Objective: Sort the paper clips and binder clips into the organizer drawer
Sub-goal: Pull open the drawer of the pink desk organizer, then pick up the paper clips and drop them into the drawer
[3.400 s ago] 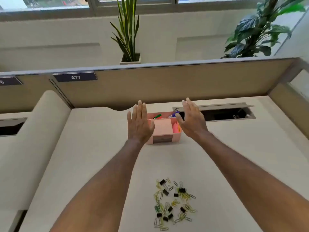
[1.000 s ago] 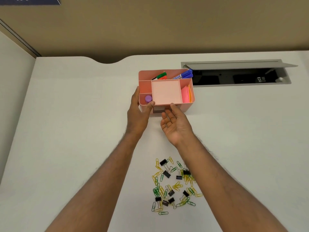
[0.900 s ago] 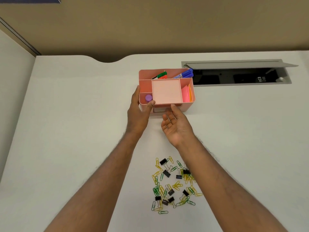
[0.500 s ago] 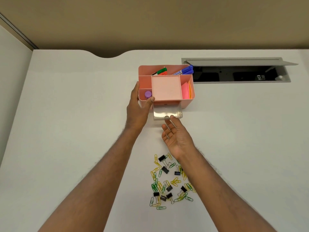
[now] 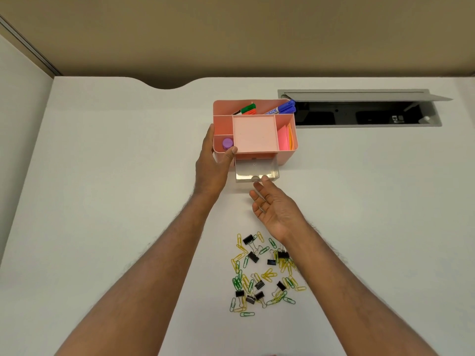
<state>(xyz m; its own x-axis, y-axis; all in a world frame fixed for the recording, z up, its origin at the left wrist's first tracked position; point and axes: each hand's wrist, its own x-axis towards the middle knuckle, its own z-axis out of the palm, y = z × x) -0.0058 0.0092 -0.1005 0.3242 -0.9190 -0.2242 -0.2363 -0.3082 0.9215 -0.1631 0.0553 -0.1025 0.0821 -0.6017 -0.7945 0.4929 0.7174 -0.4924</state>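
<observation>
Left hand (image 5: 212, 163) grips the pink organizer's (image 5: 288, 156) left front corner, thumb on its rim. Right hand (image 5: 273, 209), palm up with fingers loosely extended, touches the pulled-out clear drawer (image 5: 257, 173) front.

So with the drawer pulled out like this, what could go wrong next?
1. The clear plastic drawer could slide right out; the right hand only fingertips its front edge.
2. The pink plastic organizer may shift if the left hand lets go.
3. Tangled yellow and green paper clips and black binder clips could scatter.

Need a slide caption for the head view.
Left hand steadies pink organizer; right hand at its open clear drawer; clips unsorted.
</observation>
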